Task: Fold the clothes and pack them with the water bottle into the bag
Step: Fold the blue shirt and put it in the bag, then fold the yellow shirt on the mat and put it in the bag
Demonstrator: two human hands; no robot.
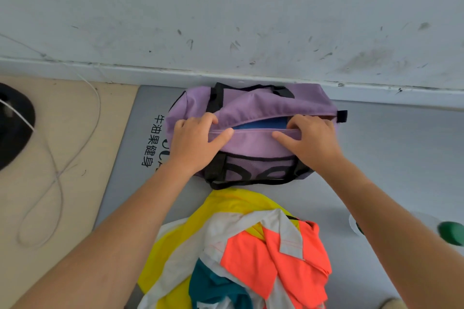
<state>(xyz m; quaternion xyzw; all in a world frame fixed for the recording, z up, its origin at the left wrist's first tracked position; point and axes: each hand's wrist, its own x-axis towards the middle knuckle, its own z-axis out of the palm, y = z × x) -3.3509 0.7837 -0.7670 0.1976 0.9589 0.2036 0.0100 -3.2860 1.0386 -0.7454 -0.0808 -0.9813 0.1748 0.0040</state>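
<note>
A purple duffel bag with black straps lies on a grey mat, its far side close against the base of a scuffed white wall. The bag's top opening is parted, and something blue shows inside; what it is cannot be told from here.

The left hand grips the near lip of the opening at its left end, fingers curled over the edge with the thumb stretched along the fabric. The right hand holds the same lip further right, its fingers tucked into the opening and its thumb lying flat along the seam. Both forearms reach in from the near edge of the view.

Just in front of the bag, almost touching its lower strap, lies an unfolded heap of clothes in yellow, white, orange and teal. To the right, partly hidden by the right forearm, sits what seems to be a clear water bottle with a green cap, lying well apart from the bag.

The mat's right side is bare grey. Left of the mat is a pale wooden floor with a loose white cable looped across it and a dark object at the frame's edge.
</note>
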